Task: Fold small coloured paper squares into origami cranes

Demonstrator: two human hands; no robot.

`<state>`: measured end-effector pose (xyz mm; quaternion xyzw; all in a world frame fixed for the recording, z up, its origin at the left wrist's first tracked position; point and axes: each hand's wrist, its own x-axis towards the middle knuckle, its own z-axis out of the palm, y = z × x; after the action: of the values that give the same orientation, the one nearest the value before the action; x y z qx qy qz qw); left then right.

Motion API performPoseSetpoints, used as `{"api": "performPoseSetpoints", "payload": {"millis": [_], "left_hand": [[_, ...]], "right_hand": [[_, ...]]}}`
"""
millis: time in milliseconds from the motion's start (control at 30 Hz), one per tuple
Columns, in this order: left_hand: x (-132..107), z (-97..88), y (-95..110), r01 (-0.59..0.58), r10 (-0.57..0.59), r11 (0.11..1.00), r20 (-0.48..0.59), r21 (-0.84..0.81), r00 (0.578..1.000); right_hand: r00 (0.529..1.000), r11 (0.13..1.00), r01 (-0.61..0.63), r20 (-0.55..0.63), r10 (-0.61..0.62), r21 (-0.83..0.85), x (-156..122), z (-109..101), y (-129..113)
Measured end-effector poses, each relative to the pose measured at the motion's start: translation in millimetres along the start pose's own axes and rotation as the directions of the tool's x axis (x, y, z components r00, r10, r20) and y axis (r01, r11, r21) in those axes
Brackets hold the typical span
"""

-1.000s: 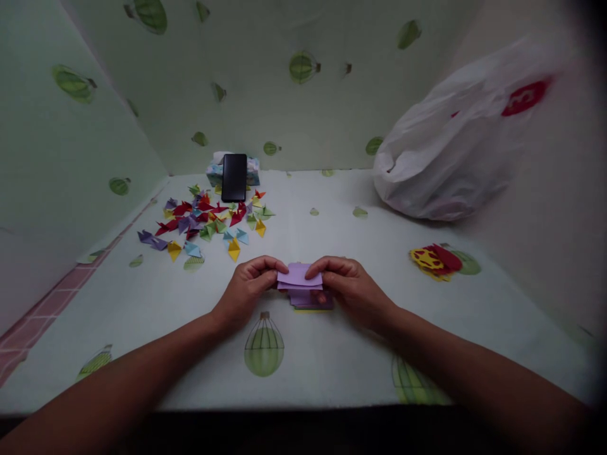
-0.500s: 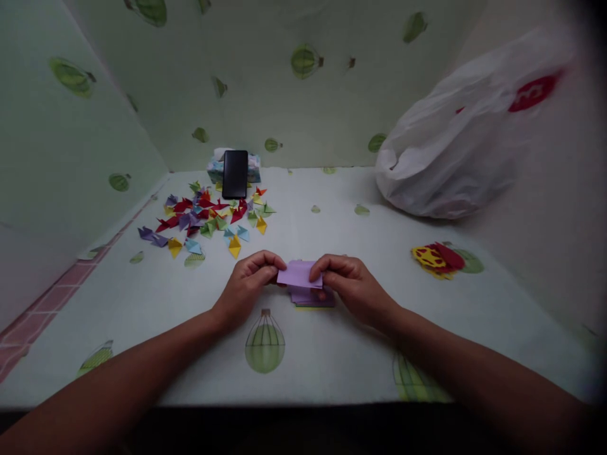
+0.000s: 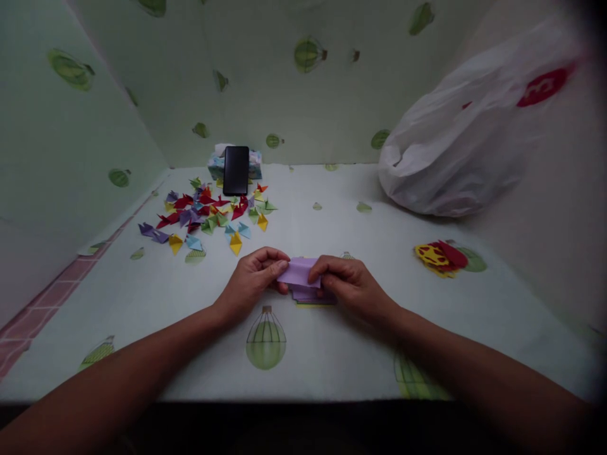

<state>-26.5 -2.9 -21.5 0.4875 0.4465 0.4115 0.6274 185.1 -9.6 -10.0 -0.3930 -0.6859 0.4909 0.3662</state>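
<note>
A folded piece of purple paper is held between my two hands, above a stack of paper sheets with purple on top and a yellow edge below. My left hand pinches the paper's left end between thumb and fingers. At the right end, my right hand is closed on it, with the index finger bent over the front. The fingers hide part of the paper and of the stack.
Many small folded paper cranes lie at the back left. Behind them a black phone leans against a tissue box. A white plastic bag stands at the back right, with red and yellow cut-out pieces nearer me.
My left thumb has moved up onto the paper's left edge, and my right fingers have curled in closer. The paper stays in about the same place; the view has shifted slightly.
</note>
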Motion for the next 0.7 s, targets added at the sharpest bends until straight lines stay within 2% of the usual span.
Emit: {"api": "performPoseSetpoints", "payload": {"millis": [267,433,567,700], "left_hand": [[2.3,-0.9,-0.4,-0.064,0.067,0.996,-0.049,0.060,0.997],[3.1,-3.9,1.9,-0.183,0.195,0.971,-0.067,0.157,0.978],[-2.5,-1.5,2.0,-0.266,0.270,0.927,0.022,0.263,0.963],[-8.6,1.3,0.4,-0.356,0.325,0.861,0.146,0.363,0.934]], "right_hand": [[0.998,0.998,0.040,0.058,-0.038,-0.046,1.1,0.1,1.8],[1.000,0.994,-0.027,0.005,0.027,0.104,0.4,1.6,0.7],[0.999,1.000,-0.029,-0.040,0.029,-0.003,0.9,1.0,0.1],[0.997,0.998,-0.045,0.067,0.048,-0.048,0.9,2.4,2.0]]}}
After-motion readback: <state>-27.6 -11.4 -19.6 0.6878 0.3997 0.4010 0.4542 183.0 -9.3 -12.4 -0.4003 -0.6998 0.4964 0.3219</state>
